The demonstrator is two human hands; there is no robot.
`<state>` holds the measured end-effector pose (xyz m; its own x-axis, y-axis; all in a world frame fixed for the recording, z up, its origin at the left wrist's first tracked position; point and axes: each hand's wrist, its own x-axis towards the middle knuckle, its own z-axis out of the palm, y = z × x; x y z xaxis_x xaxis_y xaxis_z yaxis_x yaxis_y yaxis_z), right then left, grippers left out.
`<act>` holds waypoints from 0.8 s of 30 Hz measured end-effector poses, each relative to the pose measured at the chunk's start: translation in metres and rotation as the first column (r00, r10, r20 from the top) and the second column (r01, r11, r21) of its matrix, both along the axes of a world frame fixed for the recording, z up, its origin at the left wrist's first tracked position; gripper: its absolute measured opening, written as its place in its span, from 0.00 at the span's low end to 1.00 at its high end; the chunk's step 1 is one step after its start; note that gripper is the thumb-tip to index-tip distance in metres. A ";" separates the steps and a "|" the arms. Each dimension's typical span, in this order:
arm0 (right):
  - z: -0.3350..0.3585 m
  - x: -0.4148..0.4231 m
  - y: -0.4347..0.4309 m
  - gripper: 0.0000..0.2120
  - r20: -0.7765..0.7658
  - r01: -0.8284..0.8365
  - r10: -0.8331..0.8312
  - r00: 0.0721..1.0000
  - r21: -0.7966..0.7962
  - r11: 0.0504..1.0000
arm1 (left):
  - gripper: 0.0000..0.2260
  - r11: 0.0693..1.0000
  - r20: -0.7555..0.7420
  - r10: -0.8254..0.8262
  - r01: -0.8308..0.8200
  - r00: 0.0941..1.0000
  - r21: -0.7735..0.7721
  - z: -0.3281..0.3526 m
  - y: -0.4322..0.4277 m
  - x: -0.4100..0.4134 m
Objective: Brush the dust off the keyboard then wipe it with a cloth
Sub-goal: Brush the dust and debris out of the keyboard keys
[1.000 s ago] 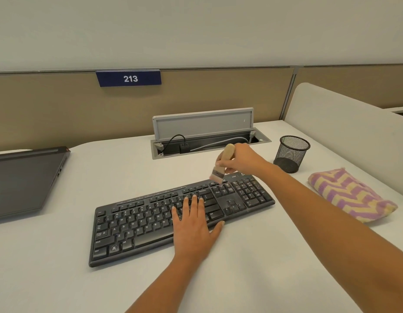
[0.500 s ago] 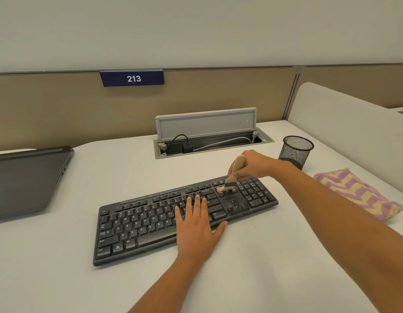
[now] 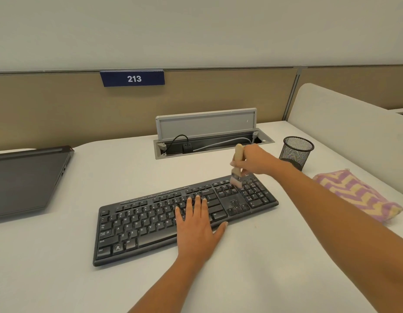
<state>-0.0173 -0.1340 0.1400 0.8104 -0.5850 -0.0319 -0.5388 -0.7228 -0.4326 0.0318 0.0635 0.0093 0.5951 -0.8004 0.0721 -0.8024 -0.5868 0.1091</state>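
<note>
A blue plate (image 3: 132, 78) on the partition (image 3: 49, 105) reads 213; the black keyboard (image 3: 150, 222), in the middle of the desk (image 3: 241, 279), bears white legends such as Ctrl. The left hand (image 3: 196, 229) lies flat on its keys, fingers straight and close together, while the right hand (image 3: 254, 160) curls its fingers round a wooden brush (image 3: 236, 177), bristles touching keys beside the number pad. A laptop (image 3: 26, 181) lies to the left, a mesh cup (image 3: 296, 152) and striped cloth (image 3: 358, 193) to the right.

A dark laptop (image 3: 26, 179) lies flat at the desk's (image 3: 105, 168) left edge. At the back edge a cable box (image 3: 267, 141) is sunk into the desk, its grey lid (image 3: 206, 124) standing open, with a black cable (image 3: 173, 141) and a grey cable (image 3: 225, 143) inside. A black mesh cup (image 3: 296, 152) stands upright near the right edge. A blue sign (image 3: 132, 78) reading 213 hangs on the tan partition (image 3: 49, 109).
</note>
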 end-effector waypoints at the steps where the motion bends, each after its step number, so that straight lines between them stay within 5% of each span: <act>1: -0.002 0.003 0.007 0.14 0.054 0.027 -0.028 0.998 0.015 1.000 | 0.51 1.000 0.003 -0.001 0.001 1.000 0.001 0.000 0.000 0.000; 7: -0.019 0.020 0.036 0.16 0.157 0.133 -0.142 0.977 0.070 0.989 | 0.50 1.000 -0.003 0.003 -0.003 1.000 -0.001 0.001 -0.001 -0.001; 18: -0.005 0.032 0.045 0.05 -0.102 0.053 -0.047 0.994 0.061 0.997 | 0.52 0.999 -0.009 -0.001 0.001 1.000 -0.055 -0.001 0.000 0.000; 24: 0.005 0.036 0.039 0.09 -0.290 -0.011 0.046 0.956 0.123 0.992 | 0.50 1.000 -0.015 0.005 -0.005 1.000 0.007 0.003 0.000 -0.001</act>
<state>0.0188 -0.0954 0.1447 0.7718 -0.5393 -0.3369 -0.6341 -0.6930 -0.3431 0.0309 0.0632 0.0123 0.6002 -0.7977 0.0576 -0.7976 -0.5917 0.1170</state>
